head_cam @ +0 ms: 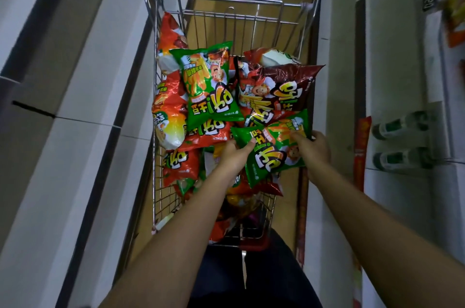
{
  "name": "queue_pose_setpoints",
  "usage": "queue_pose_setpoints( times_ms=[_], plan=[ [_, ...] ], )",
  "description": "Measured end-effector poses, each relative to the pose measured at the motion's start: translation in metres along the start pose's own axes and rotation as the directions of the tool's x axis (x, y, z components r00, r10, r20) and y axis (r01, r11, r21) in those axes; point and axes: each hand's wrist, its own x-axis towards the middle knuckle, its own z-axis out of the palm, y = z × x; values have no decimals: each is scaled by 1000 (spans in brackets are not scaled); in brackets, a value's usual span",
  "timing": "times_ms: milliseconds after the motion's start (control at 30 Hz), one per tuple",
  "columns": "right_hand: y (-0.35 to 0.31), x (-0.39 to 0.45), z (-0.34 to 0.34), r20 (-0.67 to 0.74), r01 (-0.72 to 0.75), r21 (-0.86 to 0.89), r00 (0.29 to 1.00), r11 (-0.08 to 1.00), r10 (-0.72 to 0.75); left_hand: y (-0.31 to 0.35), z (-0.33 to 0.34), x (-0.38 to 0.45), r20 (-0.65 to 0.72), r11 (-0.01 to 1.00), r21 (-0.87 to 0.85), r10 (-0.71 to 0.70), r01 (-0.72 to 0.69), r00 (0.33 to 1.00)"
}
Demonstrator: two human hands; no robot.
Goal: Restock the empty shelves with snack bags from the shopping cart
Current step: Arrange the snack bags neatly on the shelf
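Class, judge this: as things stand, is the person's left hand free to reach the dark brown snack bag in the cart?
Probably not yet: the left hand grips the near green snack bag, as does the right hand. The brown bag lies uncovered just beyond.

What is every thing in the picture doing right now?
Left hand: grips the near green bag's left corner.
Right hand: grips that bag's right side.
Near green bag: held in both hands, over the cart.
Far green bag: lying loose atop the pile.
Brown bag: lying loose in the cart.
Cart: holding many bags.
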Motion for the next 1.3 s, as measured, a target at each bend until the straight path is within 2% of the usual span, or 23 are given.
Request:
queue_pose_setpoints(
  times_ms=[100, 167, 233, 300, 367, 400, 467, 533, 600, 667, 700, 733, 767, 800, 833, 867, 933, 1300],
  plan=[
    [-29, -30, -9, 104, -29, 63, 994, 998, 22, 2, -13, -1, -12, 997, -72, -17, 16, 1000],
    [-39, -39, -14, 274, -59, 117, 961, 991, 25, 9, -30, -6, 14, 991, -131, -8, 10, 1000],
    [-41, -42, -19, 327, 33, 140, 942, 990, -77, 22, -51, -13, 42, 992, -123, 45, -40, 998],
    [-49, -45, -19, 248, 222, 126, 937, 967, -248, 40, -74, -22, 67, 991, -11, 133, -132, 989],
    [-63, -50, -14, 295, 406, 89, 862, 910, -413, 59, -93, -27, 124, 962, 196, 167, -189, 978],
    [-73, -55, -9, 398, 463, 62, 801, 884, -448, 69, -99, -28, 144, 932, 303, 162, -199, 976],
    [-91, -64, 5, 652, 520, -52, 664, 853, -366, 87, -105, -32, 200, 871, 435, 154, -229, 968],
    [-102, -68, 21, 783, 521, -126, 575, 844, -238, 100, -108, -35, 226, 834, 462, 219, -303, 949],
    [-106, -68, 33, 781, 480, -63, 570, 875, -256, 102, -111, -38, 123, 835, 383, 378, -395, 918],
    [-112, -69, 40, 724, 395, 76, 609, 916, -323, 94, -114, -40, -145, 806, 312, 563, -503, 813],
    [-115, -70, 42, 702, 343, 144, 626, 928, -340, 88, -115, -43, -273, 789, 308, 609, -532, 745],
    [-118, -70, 44, 685, 294, 198, 641, 935, -346, 81, -117, -45, -362, 797, 284, 604, -533, 710],
    [-122, -70, 46, 672, 258, 245, 649, 934, -356, 76, -119, -48, -392, 837, 202, 545, -508, 741],
    [-128, -71, 48, 661, 225, 282, 659, 933, -359, 70, -122, -51, -349, 882, 69, 460, -467, 817],
    [-135, -73, 51, 655, 191, 314, 665, 930, -358, 64, -126, -52, -244, 908, -61, 389, -415, 888],
    [-143, -76, 55, 651, 162, 340, 670, 926, -356, 59, -130, -53, -115, 922, -147, 345, -359, 932],
    [-159, -81, 63, 652, 123, 388, 663, 913, -367, 53, -138, -55, 51, 937, -196, 305, -290, 951],
    [-246, -139, 99, 642, 256, 460, 566, 850, -517, 85, -180, -91, -124, 828, -286, 467, -482, 876]
  ],
)
